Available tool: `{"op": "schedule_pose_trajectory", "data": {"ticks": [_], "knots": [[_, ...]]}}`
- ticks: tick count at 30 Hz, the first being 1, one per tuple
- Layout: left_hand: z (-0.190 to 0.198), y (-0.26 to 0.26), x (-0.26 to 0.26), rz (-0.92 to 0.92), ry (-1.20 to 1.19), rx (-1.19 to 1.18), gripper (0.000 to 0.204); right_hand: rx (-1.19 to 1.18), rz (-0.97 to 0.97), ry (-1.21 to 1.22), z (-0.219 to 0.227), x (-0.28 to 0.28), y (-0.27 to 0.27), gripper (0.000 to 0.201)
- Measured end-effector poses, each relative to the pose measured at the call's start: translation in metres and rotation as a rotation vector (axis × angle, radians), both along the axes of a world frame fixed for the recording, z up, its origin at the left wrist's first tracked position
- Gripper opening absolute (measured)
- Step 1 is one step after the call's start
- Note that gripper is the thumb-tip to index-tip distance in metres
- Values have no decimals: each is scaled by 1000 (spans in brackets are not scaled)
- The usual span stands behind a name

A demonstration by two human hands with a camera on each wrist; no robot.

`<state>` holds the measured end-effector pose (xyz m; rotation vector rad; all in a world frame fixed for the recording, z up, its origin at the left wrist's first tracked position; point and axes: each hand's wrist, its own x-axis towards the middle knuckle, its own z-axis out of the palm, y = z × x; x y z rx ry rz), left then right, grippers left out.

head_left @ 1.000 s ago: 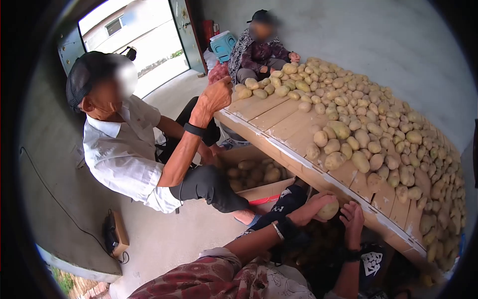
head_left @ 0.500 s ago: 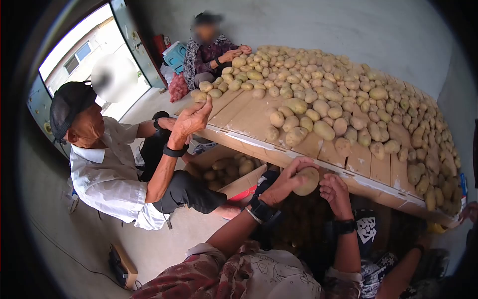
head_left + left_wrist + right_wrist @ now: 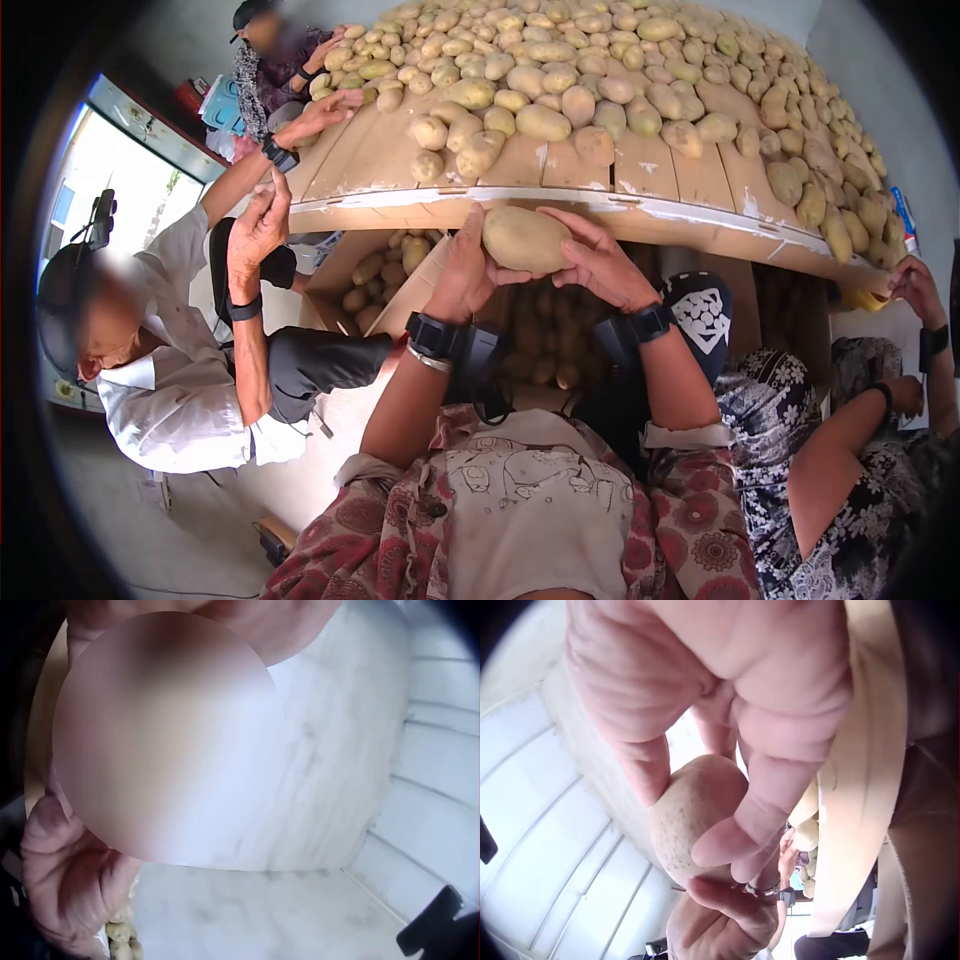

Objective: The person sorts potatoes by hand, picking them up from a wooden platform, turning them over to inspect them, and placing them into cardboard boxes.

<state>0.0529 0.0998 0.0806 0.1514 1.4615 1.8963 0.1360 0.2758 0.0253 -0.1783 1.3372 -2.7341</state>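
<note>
One large oval potato [image 3: 525, 240] is held up just below the near edge of the table, between both hands. My left hand [image 3: 465, 270] grips its left end, fingers beneath. At the other end, the thumb and fingers of my right hand [image 3: 605, 265] grip it too. From the right wrist, the potato [image 3: 697, 814] shows small dark specks on its skin, with right fingertips [image 3: 724, 844] pressed on it and the left hand [image 3: 720, 922] below. A blurred disc hides most of the grip in the left wrist view.
Potatoes [image 3: 545, 80] are heaped over the cardboard-topped table [image 3: 340, 170]. Beneath it stand a box [image 3: 410, 285] of potatoes and more potatoes [image 3: 545, 330] below my hands. A person in a white shirt [image 3: 190, 400] sits at left, another sits behind, and a third is at right.
My right hand, earlier beside the potato with curled fingers, now holds it together with the left. The head view has turned rightward. The person at left now reaches onto the table with one hand.
</note>
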Motion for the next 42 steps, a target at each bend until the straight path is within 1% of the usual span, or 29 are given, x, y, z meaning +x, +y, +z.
{"op": "schedule_pose_trajectory", "data": {"ticks": [2,4,6,8,10,11,12,13,14,16,18,19,20,22,23,25,26,27,29,30,32,33,35,36,38,39,40,42], "knots": [[-4,-5,-4,-17,6,22,54,23,-30,-3,2,-1,-2,48],[-5,-6,-3,20,65,-46,53,58,-24,-10,1,-1,-1,47],[-10,-8,-2,-15,45,-53,52,69,-26,5,-3,1,1,47],[-9,-6,-1,46,29,-76,51,51,-23,-7,-1,0,1,46],[-7,-7,-1,-3,37,-56,51,57,-47,2,-5,-3,0,47],[-6,-6,0,-34,-6,-12,51,66,-72,6,-7,-3,2,48],[-5,-4,0,-79,-50,31,51,56,-87,11,-4,-1,1,47],[-4,-5,0,-138,-24,53,51,51,-92,-2,-4,-1,1,45],[0,-5,5,-171,47,-13,52,46,-115,-15,-5,0,3,44],[2,-4,7,-232,95,-106,54,40,-202,-27,-10,-1,3,43],[-5,-5,5,-255,49,-92,50,47,-248,-33,-16,-2,3,38],[-3,-3,8,-286,107,-153,54,13,-278,-54,-20,-4,1,36],[-3,1,12,-271,79,-159,50,-30,-296,-69,-24,-6,0,34],[-10,5,18,-243,74,-144,47,-27,-270,-36,-31,-6,1,31],[-16,3,18,-260,77,-139,47,-56,-269,-13,-34,-6,-1,32],[-25,-2,15,-208,27,-133,43,10,-296,30,-35,-8,-7,33],[-28,-4,14,-232,25,-128,43,60,-308,65,-37,-8,-8,34],[-28,-5,15,-218,12,-126,44,68,-328,59,-36,-7,-8,34],[-30,-9,17,-173,12,-144,46,96,-306,131,-37,-7,-12,34],[-33,-11,17,-177,12,-141,46,99,-310,131,-37,-5,-13,34],[-37,-15,15,-145,-29,-118,47,99,-210,109,-35,-3,-10,38],[-43,-19,11,-152,-32,-107,47,111,-215,106,-32,-2,-10,38],[-60,-29,1,-94,-5,-72,48,-29,-159,42,-31,2,-13,42],[-62,-29,2,-106,-12,-59,48,-15,-170,36,-31,3,-13,42],[-60,-30,2,16,-8,95,43,-113,-171,10,-30,0,-11,45],[-56,-30,1,52,46,133,44,-140,-193,-5,-36,-5,-9,44],[-51,-31,2,44,38,135,44,-138,-202,-12,-41,-11,-9,44],[-42,-30,4,167,-2,234,44,-195,-285,-79,-50,-17,-8,48]]}}
